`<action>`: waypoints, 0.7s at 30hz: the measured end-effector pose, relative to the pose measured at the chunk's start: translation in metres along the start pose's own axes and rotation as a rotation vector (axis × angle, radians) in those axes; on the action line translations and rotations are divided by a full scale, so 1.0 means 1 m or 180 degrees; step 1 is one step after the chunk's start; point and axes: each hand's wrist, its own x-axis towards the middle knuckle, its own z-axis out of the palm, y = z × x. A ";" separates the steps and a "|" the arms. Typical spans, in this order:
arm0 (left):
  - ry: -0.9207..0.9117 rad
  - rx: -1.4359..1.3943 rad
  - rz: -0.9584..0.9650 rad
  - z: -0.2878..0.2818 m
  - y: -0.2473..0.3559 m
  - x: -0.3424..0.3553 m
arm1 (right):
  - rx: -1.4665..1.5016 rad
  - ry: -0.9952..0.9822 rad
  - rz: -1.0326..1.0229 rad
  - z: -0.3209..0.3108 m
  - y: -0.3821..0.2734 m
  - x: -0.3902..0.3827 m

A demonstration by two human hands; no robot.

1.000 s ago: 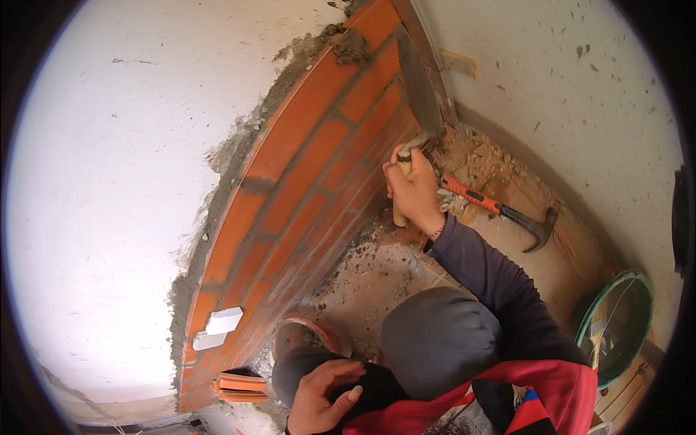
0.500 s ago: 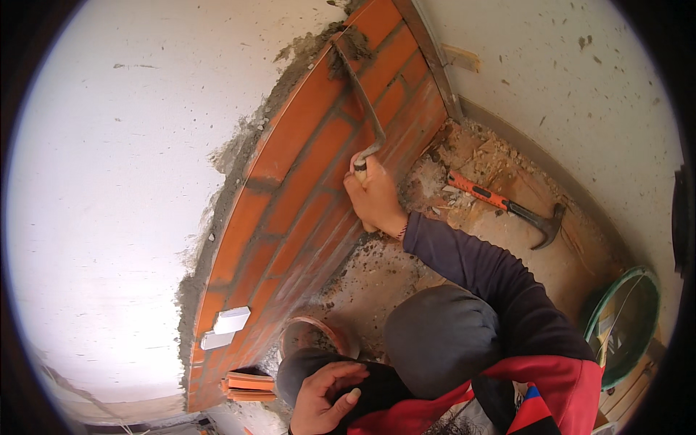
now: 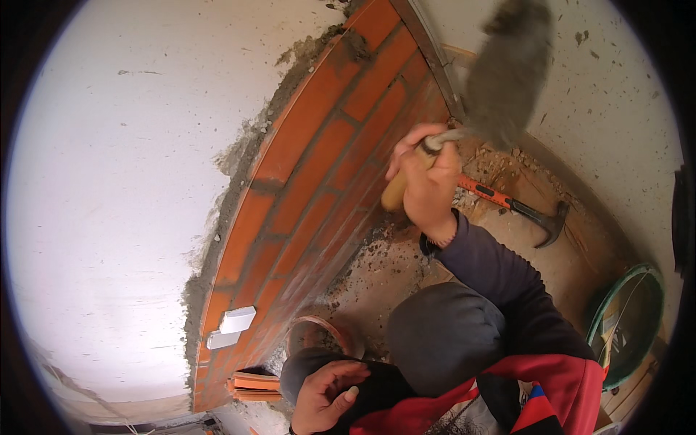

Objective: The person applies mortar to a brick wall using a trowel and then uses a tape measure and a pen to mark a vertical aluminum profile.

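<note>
My right hand (image 3: 429,174) is wrapped round the wooden handle of a trowel (image 3: 507,80). The grey blade is raised to the right of the wall and blurred by motion. To the left runs an orange brick wall (image 3: 304,174) with grey mortar joints; rough mortar (image 3: 246,148) lines its edge against the white wall. A dark mortar smear shows near its far end. Above my knee, my left hand (image 3: 324,395) hovers with its fingers apart and nothing in it.
A claw hammer (image 3: 511,205) with an orange and black handle lies on the debris-strewn floor. At the right stands a green tub (image 3: 649,341) with tools in it. Near my knees are a round bucket (image 3: 333,333) and stacked brick pieces (image 3: 254,384). White clips (image 3: 238,319) sit on the bricks.
The trowel has come off the far end of the wall and swung up to the right, its blade turned. My right hand moved right with it. My left hand stays about where it was.
</note>
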 end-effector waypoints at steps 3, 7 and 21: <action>-0.0049 -0.0011 0.0042 0.001 -0.001 0.003 | -0.1045 0.0466 -0.0622 -0.027 0.046 0.015; -0.0024 0.0119 -0.0014 0.001 0.001 0.002 | -0.2166 -0.0528 0.0084 -0.040 0.056 0.012; 0.0040 0.0063 0.0115 0.002 0.001 -0.006 | -0.1846 -0.0237 0.0489 -0.013 0.100 0.017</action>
